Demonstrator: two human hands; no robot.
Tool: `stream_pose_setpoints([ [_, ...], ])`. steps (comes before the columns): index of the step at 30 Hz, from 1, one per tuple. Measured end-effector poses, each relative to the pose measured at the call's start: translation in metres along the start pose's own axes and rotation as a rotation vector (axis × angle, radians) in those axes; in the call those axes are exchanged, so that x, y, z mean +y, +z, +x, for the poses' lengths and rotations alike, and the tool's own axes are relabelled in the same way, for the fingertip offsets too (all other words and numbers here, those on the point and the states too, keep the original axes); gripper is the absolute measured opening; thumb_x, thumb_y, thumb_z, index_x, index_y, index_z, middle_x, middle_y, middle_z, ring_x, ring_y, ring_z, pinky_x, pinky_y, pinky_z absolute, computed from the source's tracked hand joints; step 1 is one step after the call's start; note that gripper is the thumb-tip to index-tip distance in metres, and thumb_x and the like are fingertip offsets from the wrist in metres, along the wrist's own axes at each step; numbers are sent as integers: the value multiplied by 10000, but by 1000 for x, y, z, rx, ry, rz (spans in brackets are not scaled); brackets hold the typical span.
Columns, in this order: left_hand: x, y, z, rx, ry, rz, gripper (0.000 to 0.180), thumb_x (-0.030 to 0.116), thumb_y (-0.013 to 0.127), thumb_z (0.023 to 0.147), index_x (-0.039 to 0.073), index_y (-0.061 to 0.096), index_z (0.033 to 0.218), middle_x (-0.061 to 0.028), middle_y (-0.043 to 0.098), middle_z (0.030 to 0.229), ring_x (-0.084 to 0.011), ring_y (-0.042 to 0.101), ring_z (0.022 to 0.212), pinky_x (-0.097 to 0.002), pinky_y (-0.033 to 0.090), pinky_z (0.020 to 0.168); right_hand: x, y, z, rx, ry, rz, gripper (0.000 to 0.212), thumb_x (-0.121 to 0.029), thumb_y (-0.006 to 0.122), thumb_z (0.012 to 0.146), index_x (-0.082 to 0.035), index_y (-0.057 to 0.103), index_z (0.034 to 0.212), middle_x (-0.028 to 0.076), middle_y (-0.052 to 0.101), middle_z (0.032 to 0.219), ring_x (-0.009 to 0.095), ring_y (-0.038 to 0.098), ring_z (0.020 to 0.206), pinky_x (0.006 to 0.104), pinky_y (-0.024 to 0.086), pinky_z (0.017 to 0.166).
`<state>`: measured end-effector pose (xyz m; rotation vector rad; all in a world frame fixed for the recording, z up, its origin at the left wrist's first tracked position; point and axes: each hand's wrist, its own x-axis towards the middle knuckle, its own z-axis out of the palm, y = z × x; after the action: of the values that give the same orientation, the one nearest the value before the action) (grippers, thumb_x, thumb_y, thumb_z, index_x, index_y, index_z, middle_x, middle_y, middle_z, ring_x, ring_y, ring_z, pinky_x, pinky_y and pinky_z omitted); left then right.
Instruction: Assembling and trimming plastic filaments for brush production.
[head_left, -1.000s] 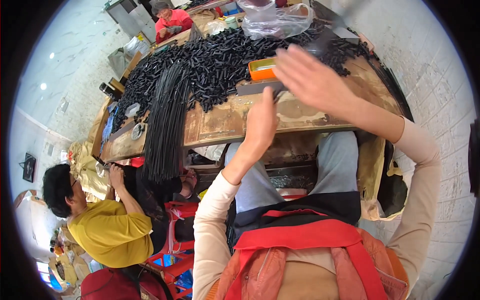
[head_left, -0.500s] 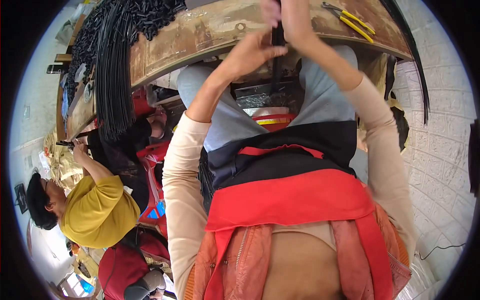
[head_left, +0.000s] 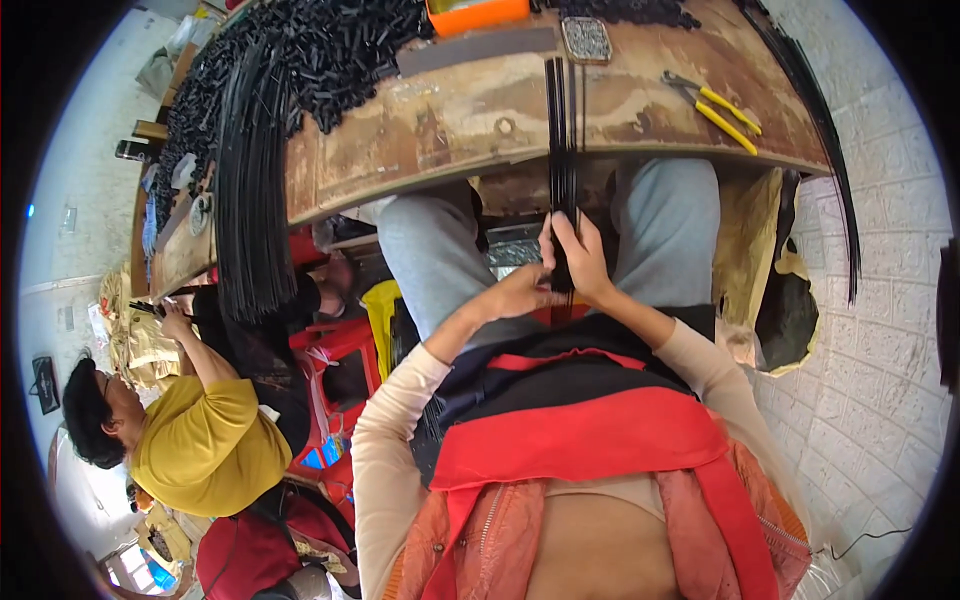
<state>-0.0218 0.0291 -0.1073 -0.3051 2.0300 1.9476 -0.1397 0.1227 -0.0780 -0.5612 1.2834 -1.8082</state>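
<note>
A narrow bundle of thin black rods (head_left: 563, 130) stands out from my lap, its far ends lying over the table's front edge and spread slightly apart. My right hand (head_left: 583, 258) is wrapped round the near part of the bundle from the right. From the left, my left hand (head_left: 522, 291) grips it a little lower, close to the rods' near ends. The fingers partly cover those ends. Yellow-handled pliers (head_left: 722, 112) lie on the table to the right of the bundle, jaws slightly apart.
The worn wooden table (head_left: 440, 140) carries a heap of small black tubular pieces (head_left: 330, 60), an orange box (head_left: 478, 14) and a small tray of metal bits (head_left: 587, 42). Long black rods (head_left: 255, 190) hang over its left edge, more (head_left: 815, 130) at right. A person in yellow (head_left: 205, 440) sits at left.
Both hands have come down from above the table edge toward my lap, with the black rods in them. The view has shifted, showing more of the tabletop.
</note>
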Motion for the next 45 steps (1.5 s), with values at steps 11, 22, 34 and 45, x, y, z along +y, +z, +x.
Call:
stream_pose_setpoints([
  [11, 146, -173, -27, 643, 0, 250, 166, 101, 535, 951, 11, 653, 1027, -28, 647, 722, -104, 629, 635, -248, 505, 556, -60, 11, 54, -8, -64, -112, 150, -132, 592, 923, -36, 518, 1012, 2, 526, 723, 71, 497, 612, 220, 386, 577],
  [22, 165, -312, 85, 1053, 275, 1156, 325, 123, 764, 708, 45, 578, 963, -82, 601, 961, -286, 564, 952, -378, 483, 809, -42, 13, 64, -8, 4, -85, 87, -51, 563, 930, -25, 497, 980, 10, 520, 714, 62, 479, 594, 212, 381, 551],
  [34, 187, -347, 93, 1126, 506, 1346, 224, 21, 663, 728, 63, 624, 944, -71, 619, 937, -289, 535, 969, -384, 486, 799, -35, 12, 60, -10, 31, -9, 90, -69, 601, 919, -47, 530, 971, -37, 501, 710, 27, 448, 598, 195, 367, 530],
  [45, 188, -365, 64, 1071, 215, 1264, 108, 60, 573, 797, 22, 569, 898, -165, 613, 853, -361, 590, 870, -442, 474, 727, -43, 11, 63, -39, 44, -31, 82, -58, 574, 930, -36, 512, 978, -22, 501, 709, 38, 454, 590, 199, 369, 538],
])
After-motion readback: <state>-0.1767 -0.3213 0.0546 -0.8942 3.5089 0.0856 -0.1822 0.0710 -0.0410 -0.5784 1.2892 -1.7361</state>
